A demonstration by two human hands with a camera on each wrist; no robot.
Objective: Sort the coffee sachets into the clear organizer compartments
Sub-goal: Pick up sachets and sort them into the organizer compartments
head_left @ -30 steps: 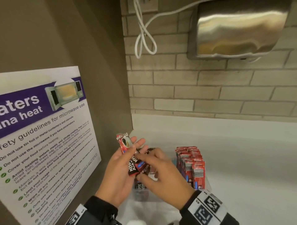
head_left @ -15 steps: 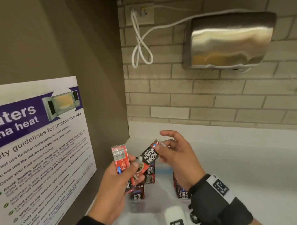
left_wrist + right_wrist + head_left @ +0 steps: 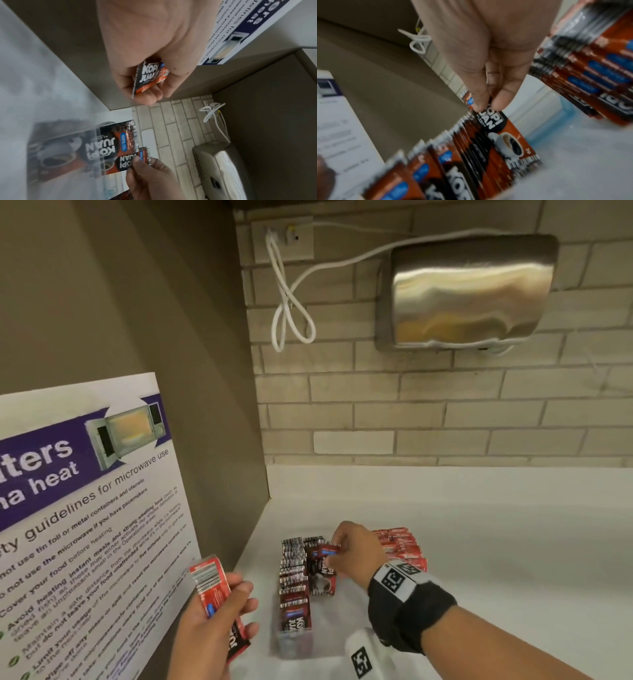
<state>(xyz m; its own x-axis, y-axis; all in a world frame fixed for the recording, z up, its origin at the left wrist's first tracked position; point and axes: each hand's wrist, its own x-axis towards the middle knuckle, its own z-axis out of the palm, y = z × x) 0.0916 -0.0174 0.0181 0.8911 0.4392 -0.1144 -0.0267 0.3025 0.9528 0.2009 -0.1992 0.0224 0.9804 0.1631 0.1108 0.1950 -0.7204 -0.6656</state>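
Note:
A clear organizer (image 3: pixel 294 645) stands on the white counter, with upright rows of red-and-black coffee sachets: a left row (image 3: pixel 294 580) and a right row (image 3: pixel 402 546). My right hand (image 3: pixel 342 553) pinches one sachet (image 3: pixel 322 573) by its top edge and holds it upright in the middle compartment, beside the left row (image 3: pixel 471 155). Thumb and forefinger (image 3: pixel 477 100) grip that sachet (image 3: pixel 506 139). My left hand (image 3: pixel 226 607) is nearer me on the left and holds a small bunch of sachets (image 3: pixel 214 587), seen in the palm (image 3: pixel 149 77).
A brown side wall with a microwave safety poster (image 3: pixel 85 525) rises close on the left. A brick wall behind carries a steel hand dryer (image 3: pixel 466 292) and a looped white cord (image 3: pixel 291 313). White counter (image 3: pixel 513 559) stretches to the right.
My right hand has carried one sachet from the left hand's bunch down and forward into the organizer. My left hand has dropped lower and to the left with the other sachets.

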